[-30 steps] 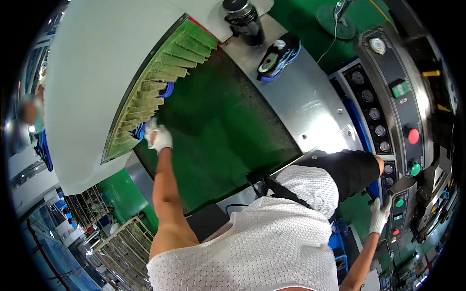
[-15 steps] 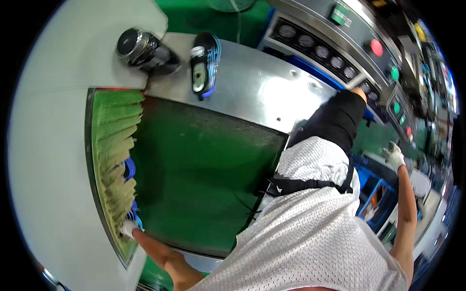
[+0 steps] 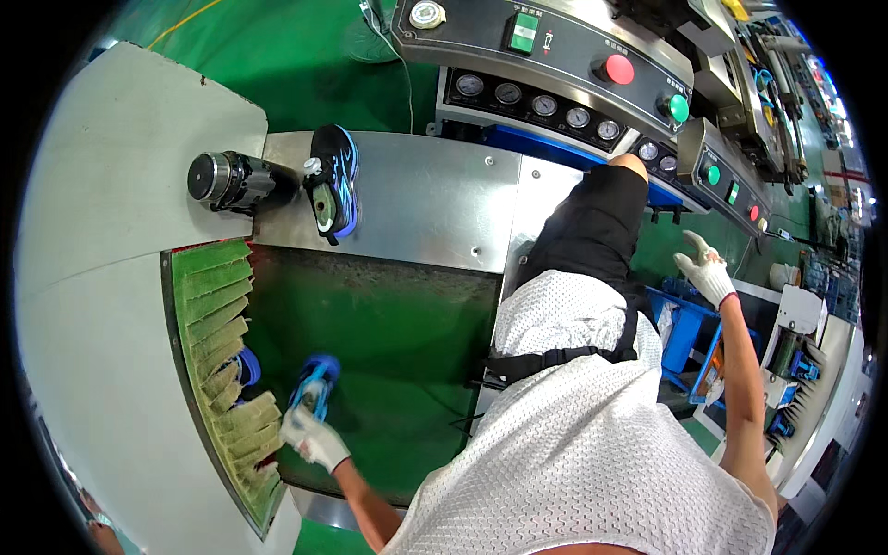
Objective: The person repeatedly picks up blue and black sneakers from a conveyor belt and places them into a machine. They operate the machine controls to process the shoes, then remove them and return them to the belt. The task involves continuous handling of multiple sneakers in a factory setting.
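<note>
My left hand (image 3: 314,440), in a white glove, grips the near end of a blue shoe (image 3: 318,377) over the green conveyor belt (image 3: 407,361). The shoe is slightly blurred. Beside them hang the green and tan curtain strips (image 3: 217,310) of a machine opening, and part of another blue shoe (image 3: 248,366) shows between the strips. Out to the right, my gloved right hand (image 3: 707,272) is held in the air with its fingers apart and nothing in it. A black and blue shoe (image 3: 338,185) lies on the metal plate beyond the belt.
A dark bottle (image 3: 236,181) lies on the white housing (image 3: 111,176) at the far left. Across the top runs a control panel (image 3: 564,55) with buttons and gauges. To the right stand a blue frame (image 3: 684,338) and another strip curtain (image 3: 805,384) with blue shoes.
My left hand has come out from the curtain strips and moved right, bringing a blue shoe over the belt. The view has shifted, and my right hand remains out to the right.
</note>
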Demonstrator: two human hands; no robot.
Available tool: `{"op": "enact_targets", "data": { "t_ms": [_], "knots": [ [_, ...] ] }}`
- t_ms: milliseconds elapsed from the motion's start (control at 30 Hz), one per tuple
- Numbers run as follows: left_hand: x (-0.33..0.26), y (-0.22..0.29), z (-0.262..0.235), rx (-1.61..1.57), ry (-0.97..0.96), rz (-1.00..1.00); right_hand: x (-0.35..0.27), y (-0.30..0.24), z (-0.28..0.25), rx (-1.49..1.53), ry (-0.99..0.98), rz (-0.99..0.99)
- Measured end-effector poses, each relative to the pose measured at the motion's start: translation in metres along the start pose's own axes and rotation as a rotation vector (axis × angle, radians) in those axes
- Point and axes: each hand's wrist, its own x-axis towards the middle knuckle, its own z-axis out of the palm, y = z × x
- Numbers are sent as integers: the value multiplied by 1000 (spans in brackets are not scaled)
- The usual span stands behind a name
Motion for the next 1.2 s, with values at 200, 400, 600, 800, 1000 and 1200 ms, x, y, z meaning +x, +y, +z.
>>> {"op": "enact_targets", "data": {
  "t_ms": [200,400,600,800,1000,1200],
  "knots": [
    [-41,163,38,-236,-306,513,-41,-164,-41,567,-141,-454],
    [-80,366,4,-547,-529,1013,-66,-254,-24,282,249,-1100],
    [-172,547,-20,-804,-907,1476,-63,-143,-71,441,478,-660],
    [-300,675,-54,-714,-1366,2000,-93,-17,-84,701,96,125],
    [-368,864,21,-993,-892,1758,-124,43,9,1944,411,407],
    [-404,1051,143,-619,-769,1444,-108,77,104,1716,487,711]
  ]
}}
